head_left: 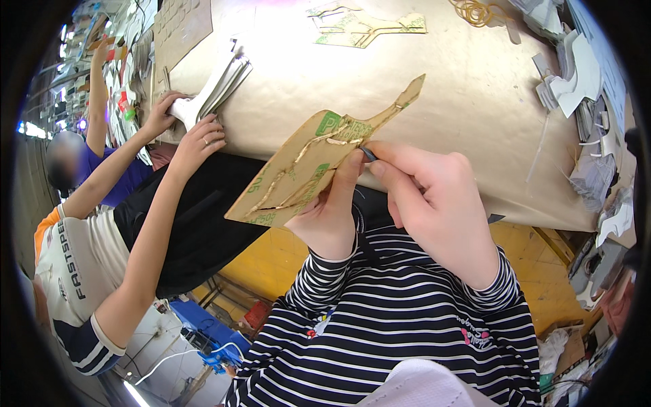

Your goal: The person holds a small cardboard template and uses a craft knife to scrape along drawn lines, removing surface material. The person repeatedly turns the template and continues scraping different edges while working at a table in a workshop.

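Note:
My left hand (332,210) grips a tan board template (291,166) with green print, its thumb on the face and the other fingers mostly behind. The template is held tilted above the table's near edge, its narrow arm pointing to the upper right. Long slots edged with a pale, rough strip run along it. Between thumb and forefinger, my right hand (437,197) pinches a small dark, pointed piece (368,154) against the template near my left thumb. Most of that piece is hidden by the fingers, so its kind is unclear.
Brown paper covers the table (488,102). A similar template (369,28) lies at the far side, near yellow rubber bands (478,10). At left, a co-worker's hands (196,146) hold a stack of white pieces (220,85). Bundled cut pieces (576,74) line the right side.

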{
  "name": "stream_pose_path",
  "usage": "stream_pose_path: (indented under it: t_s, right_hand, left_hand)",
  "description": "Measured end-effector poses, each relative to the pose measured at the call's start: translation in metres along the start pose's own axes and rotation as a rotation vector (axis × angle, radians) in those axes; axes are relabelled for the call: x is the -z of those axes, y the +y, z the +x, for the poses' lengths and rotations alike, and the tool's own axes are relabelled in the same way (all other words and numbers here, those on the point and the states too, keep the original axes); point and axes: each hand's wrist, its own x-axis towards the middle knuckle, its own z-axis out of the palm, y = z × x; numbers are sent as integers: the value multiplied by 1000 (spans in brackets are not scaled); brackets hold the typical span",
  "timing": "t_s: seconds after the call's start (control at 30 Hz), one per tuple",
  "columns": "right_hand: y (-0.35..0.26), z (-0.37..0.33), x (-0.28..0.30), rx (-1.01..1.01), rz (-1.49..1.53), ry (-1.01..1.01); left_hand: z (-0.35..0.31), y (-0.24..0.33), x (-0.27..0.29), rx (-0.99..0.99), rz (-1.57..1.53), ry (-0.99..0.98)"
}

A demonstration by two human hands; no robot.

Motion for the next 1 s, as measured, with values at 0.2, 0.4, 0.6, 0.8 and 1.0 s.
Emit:
stream_pose_path:
  t_s: [0.2, 0.4, 0.6, 0.8, 1.0]
  right_hand:
    - [-1, 1, 2, 58, -5, -1]
    - [-1, 3, 4, 2, 19, -49]
    - [4, 0, -22, 85, -49, 203]
    - [8, -2, -36, 152, -203, 346]
    - [7, 0, -38, 125, -242, 346]
  left_hand:
    - [1, 5, 3, 34, -34, -41]
    - [1, 1, 1, -137, 185, -50]
    - [2, -7, -6, -275, 405, -25]
    - [2, -9, -11, -290, 450, 21]
    - [0, -8, -14, -250, 460, 85]
